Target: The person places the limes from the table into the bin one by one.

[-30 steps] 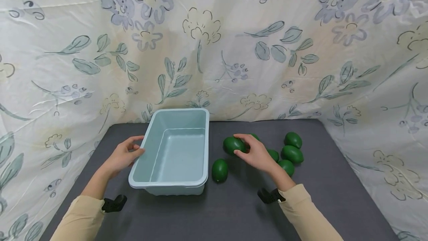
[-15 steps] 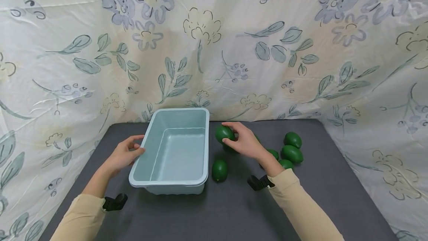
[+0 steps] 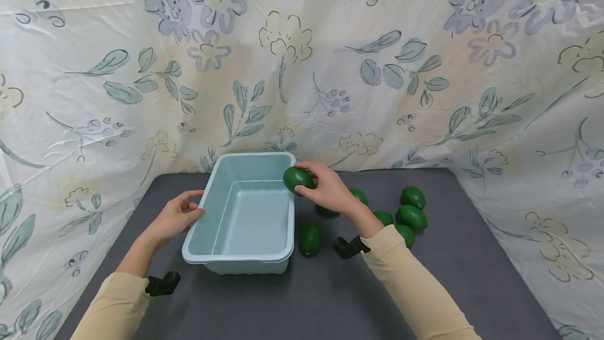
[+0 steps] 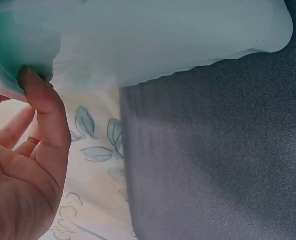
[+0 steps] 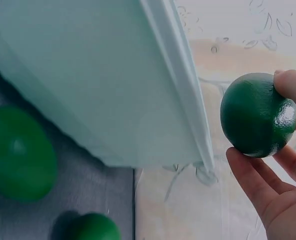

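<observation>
My right hand (image 3: 327, 189) holds a glossy dark green avocado (image 3: 296, 178) between thumb and fingers, raised at the right rim of a pale blue plastic bin (image 3: 255, 219). In the right wrist view this avocado (image 5: 255, 115) appears beside the bin's rim (image 5: 180, 75), apart from it. On the bin's left side, my left hand (image 3: 175, 218) grips the rim; the left wrist view has the thumb (image 4: 45, 102) on the rim and the other fingers partly hidden behind it. The bin's visible floor is bare.
One avocado (image 3: 310, 240) lies close to the bin's right wall. Several more, including a front one (image 3: 406, 235) and a back one (image 3: 413, 197), lie to the right on the dark grey table (image 3: 453, 277). A floral cloth (image 3: 330, 67) hangs behind and along the sides.
My right hand has carried the avocado left and up, from above the table to the bin's right rim. The left hand and the bin have stayed in place.
</observation>
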{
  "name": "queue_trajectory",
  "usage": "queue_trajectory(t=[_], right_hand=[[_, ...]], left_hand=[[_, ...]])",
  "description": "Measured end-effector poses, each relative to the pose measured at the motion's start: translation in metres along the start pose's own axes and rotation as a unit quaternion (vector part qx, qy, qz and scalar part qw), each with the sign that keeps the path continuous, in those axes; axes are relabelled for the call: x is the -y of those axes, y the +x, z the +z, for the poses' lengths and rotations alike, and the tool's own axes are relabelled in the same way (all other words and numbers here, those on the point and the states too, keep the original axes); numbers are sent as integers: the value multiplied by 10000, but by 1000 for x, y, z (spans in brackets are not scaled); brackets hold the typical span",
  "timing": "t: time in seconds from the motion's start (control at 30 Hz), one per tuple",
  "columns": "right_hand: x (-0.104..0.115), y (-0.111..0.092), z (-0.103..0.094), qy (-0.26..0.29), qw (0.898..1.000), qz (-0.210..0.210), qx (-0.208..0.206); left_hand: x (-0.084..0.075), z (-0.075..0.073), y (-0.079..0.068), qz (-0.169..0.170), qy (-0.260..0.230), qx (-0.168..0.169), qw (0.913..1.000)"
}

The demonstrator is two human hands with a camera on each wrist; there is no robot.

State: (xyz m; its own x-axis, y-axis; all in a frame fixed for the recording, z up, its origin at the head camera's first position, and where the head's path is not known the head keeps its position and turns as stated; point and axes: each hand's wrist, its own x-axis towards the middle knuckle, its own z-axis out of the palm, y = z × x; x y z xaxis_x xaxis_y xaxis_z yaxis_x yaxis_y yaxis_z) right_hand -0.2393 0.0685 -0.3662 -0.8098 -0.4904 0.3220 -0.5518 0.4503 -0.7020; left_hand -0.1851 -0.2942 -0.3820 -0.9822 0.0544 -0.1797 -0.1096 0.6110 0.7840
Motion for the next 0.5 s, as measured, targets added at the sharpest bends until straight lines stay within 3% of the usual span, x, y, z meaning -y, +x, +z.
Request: queue_trajectory(t=[0.5], right_hand=[[29, 25, 26, 196, 9995, -38, 225]], left_hand=[[2, 0, 1, -13, -84, 30, 10000]])
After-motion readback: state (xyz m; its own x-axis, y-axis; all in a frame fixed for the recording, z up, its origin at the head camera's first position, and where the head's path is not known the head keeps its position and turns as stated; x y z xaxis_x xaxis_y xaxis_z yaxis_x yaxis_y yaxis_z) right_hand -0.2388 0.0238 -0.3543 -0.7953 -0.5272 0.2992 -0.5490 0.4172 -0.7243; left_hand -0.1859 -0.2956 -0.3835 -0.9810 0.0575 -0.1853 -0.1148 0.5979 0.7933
